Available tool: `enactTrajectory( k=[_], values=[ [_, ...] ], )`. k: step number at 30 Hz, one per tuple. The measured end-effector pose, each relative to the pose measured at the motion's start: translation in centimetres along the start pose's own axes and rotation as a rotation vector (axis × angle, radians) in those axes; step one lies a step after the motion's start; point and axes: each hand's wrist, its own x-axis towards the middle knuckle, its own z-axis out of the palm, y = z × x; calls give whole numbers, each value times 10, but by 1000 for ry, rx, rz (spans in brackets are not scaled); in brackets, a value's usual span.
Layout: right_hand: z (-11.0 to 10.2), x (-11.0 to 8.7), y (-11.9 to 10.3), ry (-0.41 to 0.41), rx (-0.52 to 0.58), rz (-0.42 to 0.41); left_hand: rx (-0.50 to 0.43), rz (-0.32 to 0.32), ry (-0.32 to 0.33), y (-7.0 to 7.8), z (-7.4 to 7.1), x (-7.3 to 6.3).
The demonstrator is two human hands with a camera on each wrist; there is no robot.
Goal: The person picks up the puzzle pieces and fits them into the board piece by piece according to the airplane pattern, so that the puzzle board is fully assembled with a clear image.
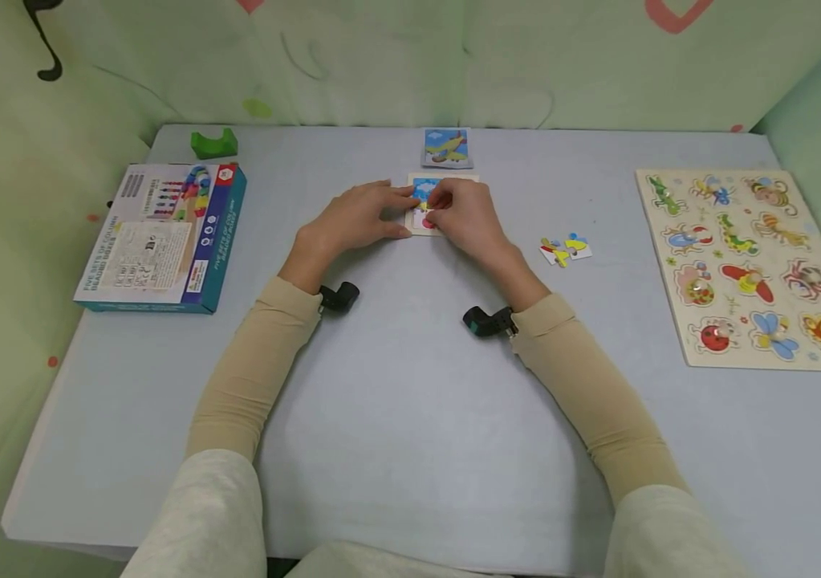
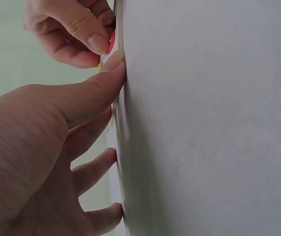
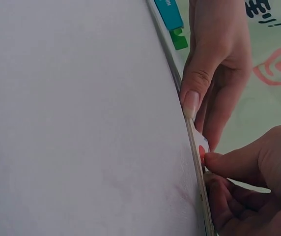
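A small wooden puzzle board point(image 1: 412, 225) lies on the table in front of me, a blue sky picture point(image 1: 424, 187) showing in it. My left hand point(image 1: 358, 213) rests at its left side with fingers spread, and the thumb point(image 2: 98, 88) touches the near edge. Over the board, my right hand point(image 1: 473, 218) has curled fingers and pinches a puzzle piece with red on it point(image 3: 202, 155) at the board's surface. The fingers hide most of that piece and the board's right part. Loose puzzle pieces point(image 1: 566, 249), yellow, blue and white, lie to the right.
Behind the board is an airplane picture card point(image 1: 446, 148). A boxed toy set point(image 1: 153, 241) lies at left, with a green curved block point(image 1: 214, 144) behind it. At right lies a wooden insect peg puzzle point(image 1: 749, 269). A curtain point(image 1: 381, 72) hangs along the table's back edge.
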Motion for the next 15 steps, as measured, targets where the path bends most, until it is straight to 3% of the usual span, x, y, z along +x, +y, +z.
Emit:
enactTrajectory(
  k=[15],
  values=[
    [3,-1,-3,1,-72,-25,-20,23,4,0,-2,-2]
  ],
)
